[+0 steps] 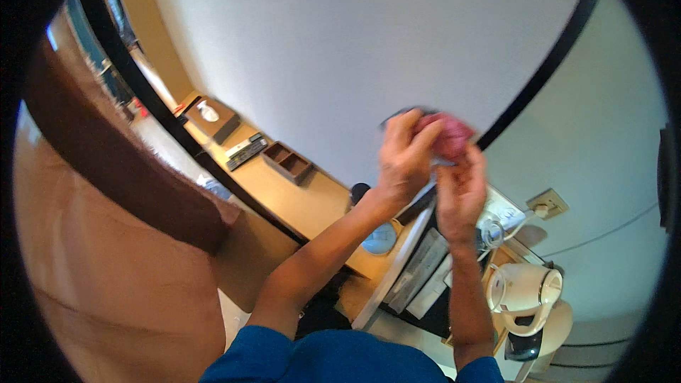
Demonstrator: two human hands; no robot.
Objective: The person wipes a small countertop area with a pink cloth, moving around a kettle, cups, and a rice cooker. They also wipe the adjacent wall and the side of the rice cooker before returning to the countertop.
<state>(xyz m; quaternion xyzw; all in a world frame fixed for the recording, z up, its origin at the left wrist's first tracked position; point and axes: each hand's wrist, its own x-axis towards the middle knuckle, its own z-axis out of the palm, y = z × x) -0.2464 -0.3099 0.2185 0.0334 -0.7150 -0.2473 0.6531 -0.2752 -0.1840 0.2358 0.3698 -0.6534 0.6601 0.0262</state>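
Observation:
A crumpled pink or red cloth (451, 135) is held up in front of the pale wall, between my two hands. My left hand (407, 157) pinches its left side with thumb and fingers. The lower right edge of the cloth is gripped by my right hand (464, 186). A dark edge of something (407, 111) shows behind my left fingers; blur hides what it is. Both hands are raised above the corner of a wooden desk.
On the wooden desk (319, 197) are a tissue box (229, 127), a brown divided tray (287, 162) and a round blue object (379, 239). To the right stand a white electric kettle (524, 290) and a wall socket (548, 204) with a plug. A brown padded piece of furniture (127, 266) fills the left.

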